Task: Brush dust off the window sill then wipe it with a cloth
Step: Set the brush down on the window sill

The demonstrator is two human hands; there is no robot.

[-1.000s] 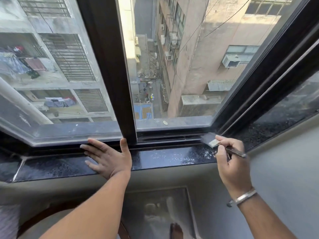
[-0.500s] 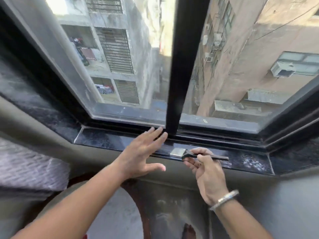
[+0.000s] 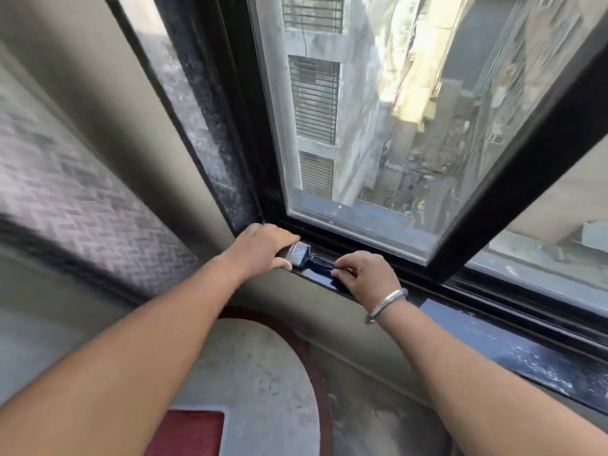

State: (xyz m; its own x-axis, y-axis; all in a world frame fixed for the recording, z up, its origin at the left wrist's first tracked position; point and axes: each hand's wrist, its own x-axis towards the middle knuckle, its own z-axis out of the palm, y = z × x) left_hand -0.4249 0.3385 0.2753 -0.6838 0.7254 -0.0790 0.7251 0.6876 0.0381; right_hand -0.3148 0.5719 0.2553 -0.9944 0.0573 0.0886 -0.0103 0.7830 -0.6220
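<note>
A black stone window sill [image 3: 513, 353] runs from the left corner down to the right, with pale dust on its right part. My right hand [image 3: 365, 274] grips the dark handle of a small paintbrush [image 3: 301, 255], whose metal ferrule points left along the sill. My left hand [image 3: 260, 246] lies palm down over the brush head at the sill's left corner, and it hides the bristles. No cloth is in view.
The black window frame [image 3: 513, 179] and its track rise right behind the sill, with glass [image 3: 362, 126] over a deep street drop. Below the sill are a grey wall, a rounded table top [image 3: 250, 383] with a red patch, and a grey patterned fabric [image 3: 75, 205] at left.
The brush has swept left along the sill, from its right end into the left corner. My left hand has moved left too and now covers the brush head. My view has turned left.
</note>
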